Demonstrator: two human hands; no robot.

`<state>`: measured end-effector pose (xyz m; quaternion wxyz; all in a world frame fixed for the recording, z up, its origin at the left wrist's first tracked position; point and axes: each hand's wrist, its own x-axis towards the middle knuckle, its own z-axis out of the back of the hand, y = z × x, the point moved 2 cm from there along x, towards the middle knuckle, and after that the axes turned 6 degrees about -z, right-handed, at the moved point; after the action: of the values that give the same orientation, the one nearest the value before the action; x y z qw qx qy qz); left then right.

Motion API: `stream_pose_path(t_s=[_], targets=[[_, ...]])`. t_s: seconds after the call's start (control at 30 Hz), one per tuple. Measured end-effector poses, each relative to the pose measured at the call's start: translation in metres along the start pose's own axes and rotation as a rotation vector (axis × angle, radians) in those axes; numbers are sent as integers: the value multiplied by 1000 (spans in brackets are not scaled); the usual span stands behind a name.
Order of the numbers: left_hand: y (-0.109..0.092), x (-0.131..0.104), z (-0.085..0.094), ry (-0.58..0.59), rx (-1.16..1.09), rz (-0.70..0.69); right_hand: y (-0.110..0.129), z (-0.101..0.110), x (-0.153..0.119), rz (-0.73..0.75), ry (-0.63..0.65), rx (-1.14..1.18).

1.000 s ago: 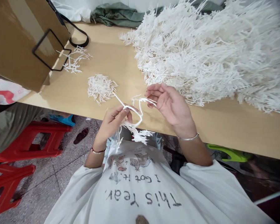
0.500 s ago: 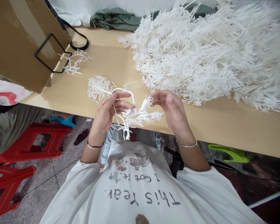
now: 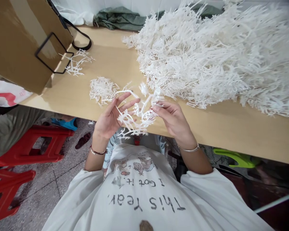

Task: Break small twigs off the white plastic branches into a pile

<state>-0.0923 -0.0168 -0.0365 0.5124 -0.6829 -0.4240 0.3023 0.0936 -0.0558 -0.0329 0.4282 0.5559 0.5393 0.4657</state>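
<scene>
Between my hands, above the table's front edge, is a white branched plastic sprig (image 3: 132,123) with a curved stem. My left hand (image 3: 112,118) has its fingers spread, palm up, with the stem lying across them. The fingertips of my right hand (image 3: 172,118) pinch the sprig's right side. Just beyond my left hand, a small heap of white bits (image 3: 103,89) lies on the table (image 3: 110,54). A large pile of white branched sprigs (image 3: 202,57) covers the table's right and back part.
A cardboard box (image 3: 21,41) with a black wire frame (image 3: 44,61) stands at the left, beside a loose white sprig (image 3: 79,62). Dark green cloth (image 3: 120,18) lies along the wall. Red stools (image 3: 40,144) and another person's leg (image 3: 9,128) are at lower left.
My left fingers have spread from their pinch on the stem. My right hand has moved left and closed on the sprig, which has turned and shifted its branches.
</scene>
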Motion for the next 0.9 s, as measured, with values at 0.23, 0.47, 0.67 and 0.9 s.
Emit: stream_pose_path(t_s=[0.23,0.47,0.67,0.9], targets=[[11,-10,2,-86,-487,216,2,4,16,-31,-174,104],[3,-17,-18,-156,-895,358,-18,10,31,-175,-115,22],[1,-7,-35,-232,-1068,357,-23,20,18,-50,-143,-286],[2,10,-50,-255,-1188,444,5,25,-4,378,-56,-443]])
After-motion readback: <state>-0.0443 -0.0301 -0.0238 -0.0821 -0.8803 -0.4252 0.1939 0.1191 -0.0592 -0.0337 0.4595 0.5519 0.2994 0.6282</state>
